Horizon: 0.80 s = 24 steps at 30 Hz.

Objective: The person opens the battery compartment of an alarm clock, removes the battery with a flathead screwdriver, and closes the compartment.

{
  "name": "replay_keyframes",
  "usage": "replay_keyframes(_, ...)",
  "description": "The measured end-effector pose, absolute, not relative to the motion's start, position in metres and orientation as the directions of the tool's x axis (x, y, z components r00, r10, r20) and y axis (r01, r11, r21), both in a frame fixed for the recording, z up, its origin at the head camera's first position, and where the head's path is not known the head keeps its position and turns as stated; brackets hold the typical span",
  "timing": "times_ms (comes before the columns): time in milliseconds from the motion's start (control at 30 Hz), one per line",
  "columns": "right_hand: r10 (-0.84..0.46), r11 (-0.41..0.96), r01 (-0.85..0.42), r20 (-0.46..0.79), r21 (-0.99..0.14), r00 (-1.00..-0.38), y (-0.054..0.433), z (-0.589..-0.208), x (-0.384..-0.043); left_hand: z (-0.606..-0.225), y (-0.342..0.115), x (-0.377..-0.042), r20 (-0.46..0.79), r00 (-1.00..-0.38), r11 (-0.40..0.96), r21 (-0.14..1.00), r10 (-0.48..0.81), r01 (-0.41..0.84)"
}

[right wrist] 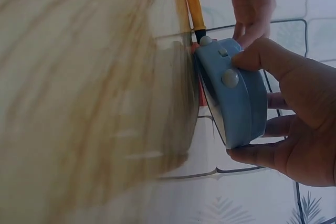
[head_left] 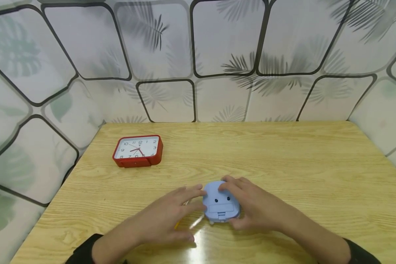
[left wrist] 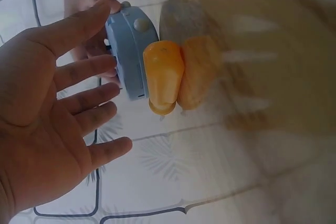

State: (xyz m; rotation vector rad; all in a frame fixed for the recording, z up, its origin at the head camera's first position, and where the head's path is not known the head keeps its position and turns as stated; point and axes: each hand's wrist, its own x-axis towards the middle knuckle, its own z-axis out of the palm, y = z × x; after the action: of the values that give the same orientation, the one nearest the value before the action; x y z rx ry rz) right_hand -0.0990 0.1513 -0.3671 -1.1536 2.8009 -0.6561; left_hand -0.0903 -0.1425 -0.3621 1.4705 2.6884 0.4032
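A light blue alarm clock is face down, its battery cover and two dark knobs turned up. My right hand grips it from the right, thumb near the footed edge and fingers around the far side. In the right wrist view the clock looks tilted, one edge raised off the table. My left hand is at its left side with fingers extended, the fingertips at or very near the rim. Partly hidden beneath the left hand lies a screwdriver, whose orange handle shows clearly in the left wrist view.
A red rectangular clock stands at the back left of the wooden table. Patterned wall covering rises behind the table and on both sides.
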Motion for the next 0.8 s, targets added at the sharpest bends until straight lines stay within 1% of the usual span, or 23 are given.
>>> replay_keyframes(233, -0.691, 0.637, -0.65, 0.065, -0.414, -0.719, 0.1529, -0.3667, -0.1014, -0.3626, -0.1459, -0.0903, -0.015, -0.497, 0.475, 0.321, 0.867, 0.819)
replay_keyframes(367, -0.697, 0.649, -0.656, 0.043, -0.385, -0.716, 0.1543, -0.3669, -0.1019, -0.3623, -0.1465, -0.089, -0.073, -0.475, 0.468, 0.347, 0.877, 0.812)
replay_keyframes(500, -0.704, 0.651, -0.668, 0.041, -0.361, -0.709, 0.1563, -0.3682, -0.1028, -0.3619, -0.1462, -0.088, -0.104, -0.471, 0.475, 0.356, 0.876, 0.805)
replay_keyframes(700, -0.717, 0.629, -0.674, 0.046, -0.388, -0.696, 0.154, -0.3738, -0.1052, -0.3621, -0.1468, -0.0877, -0.124, -0.467, 0.478, 0.352, 0.876, 0.805)
replay_keyframes(800, -0.722, 0.625, -0.685, 0.058, -0.374, -0.69, 0.152, -0.3746, -0.1048, -0.3614, -0.147, -0.088, -0.126, -0.464, 0.476, 0.362, 0.877, 0.802)
